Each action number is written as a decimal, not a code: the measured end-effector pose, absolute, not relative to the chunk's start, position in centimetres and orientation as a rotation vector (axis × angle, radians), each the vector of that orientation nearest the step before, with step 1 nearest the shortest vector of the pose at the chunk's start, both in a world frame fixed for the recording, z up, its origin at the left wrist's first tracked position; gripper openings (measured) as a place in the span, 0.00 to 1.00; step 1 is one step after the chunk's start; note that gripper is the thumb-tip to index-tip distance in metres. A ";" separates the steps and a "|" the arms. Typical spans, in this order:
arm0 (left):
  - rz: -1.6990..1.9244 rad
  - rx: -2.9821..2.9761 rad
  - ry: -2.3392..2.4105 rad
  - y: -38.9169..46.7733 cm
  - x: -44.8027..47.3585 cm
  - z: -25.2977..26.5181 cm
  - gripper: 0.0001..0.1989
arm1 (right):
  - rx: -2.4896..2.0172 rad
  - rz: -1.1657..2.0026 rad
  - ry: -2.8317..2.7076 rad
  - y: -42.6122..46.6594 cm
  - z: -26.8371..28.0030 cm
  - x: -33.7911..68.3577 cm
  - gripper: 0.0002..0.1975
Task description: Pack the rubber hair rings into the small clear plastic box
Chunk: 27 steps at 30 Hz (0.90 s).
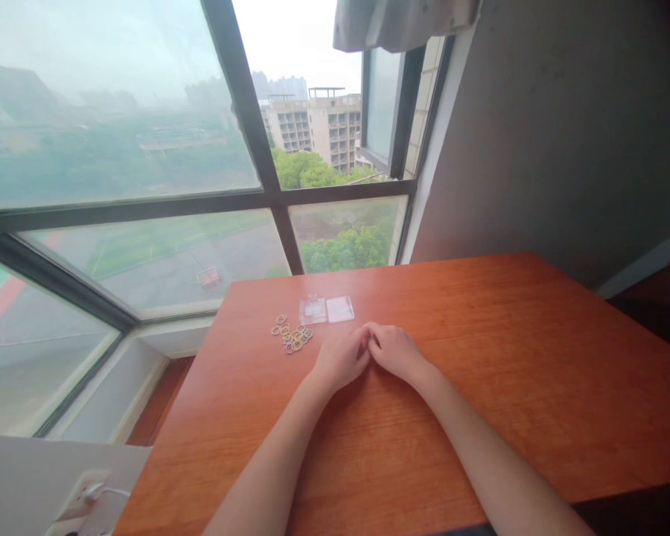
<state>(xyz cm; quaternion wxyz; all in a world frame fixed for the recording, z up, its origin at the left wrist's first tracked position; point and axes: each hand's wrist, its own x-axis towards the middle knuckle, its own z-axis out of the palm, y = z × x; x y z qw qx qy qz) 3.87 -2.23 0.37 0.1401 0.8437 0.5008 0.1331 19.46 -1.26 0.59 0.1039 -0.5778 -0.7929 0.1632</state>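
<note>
My left hand (343, 357) and my right hand (394, 348) meet at the fingertips above the wooden table. Fingers of both are curled and pressed together; whatever they pinch, if anything, is hidden. To the left of my left hand lies a loose pile of small coloured rings (295, 341), perhaps hair ties, with a few lying slightly apart from it. Just beyond the hands sits a clear plastic box (313, 311), with small clear pieces showing at its back edge. Its flat, see-through lid (340, 309) lies to the right, against or joined to the box.
The reddish-brown table (514, 357) reaches up to a large window with dark frames (268, 167). One pane (384, 112) stands open at upper right, below a curtain (402, 22). A grey wall (536, 149) rises on the right. A plug sits in a wall socket (86, 495) at lower left.
</note>
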 end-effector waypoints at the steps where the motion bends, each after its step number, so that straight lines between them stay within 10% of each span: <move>1: 0.388 2.443 1.440 -2.2 3.8 0.3 0.09 | -1.700 0.481 -2.339 -1.2 0.5 19.4 0.12; 27: 0.404 2.440 1.420 -2.1 3.7 0.2 0.08 | -1.716 0.467 -2.350 -1.2 0.5 19.4 0.12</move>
